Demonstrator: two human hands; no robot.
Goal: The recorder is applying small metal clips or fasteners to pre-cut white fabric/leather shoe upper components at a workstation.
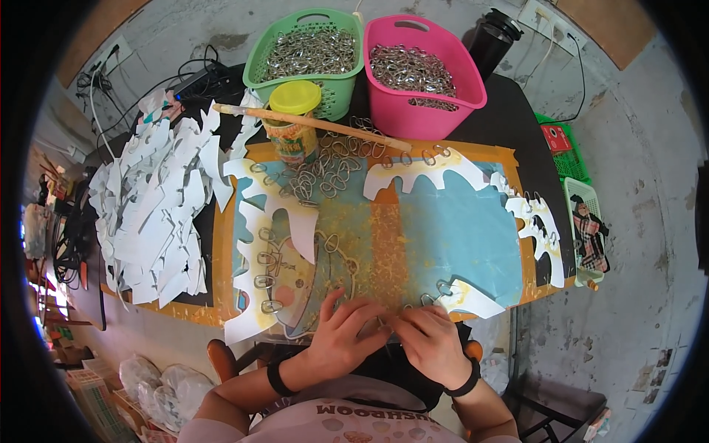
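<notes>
My left hand [347,334] and my right hand [432,341] meet at the front edge of the work surface. Their thumbs and fingers are pinched together, and what is between them is too small and covered to make out. Beyond my right hand lies a white paper cutout [473,300] with a yellowish smear, and metal rings [427,299] are by its left end. Left of my left hand runs a scalloped white strip [247,323] with several rings along it. A curved strip [425,176] lies at the far side, another [543,230] at the right.
Loose rings [325,177] are heaped beside a yellow-lidded tin [290,144]. A wooden stick [325,125] lies across it. Green [336,100] and pink [395,118] baskets full of metal rings stand behind, near a dark bottle [493,44]. White cutouts [151,236] are piled left.
</notes>
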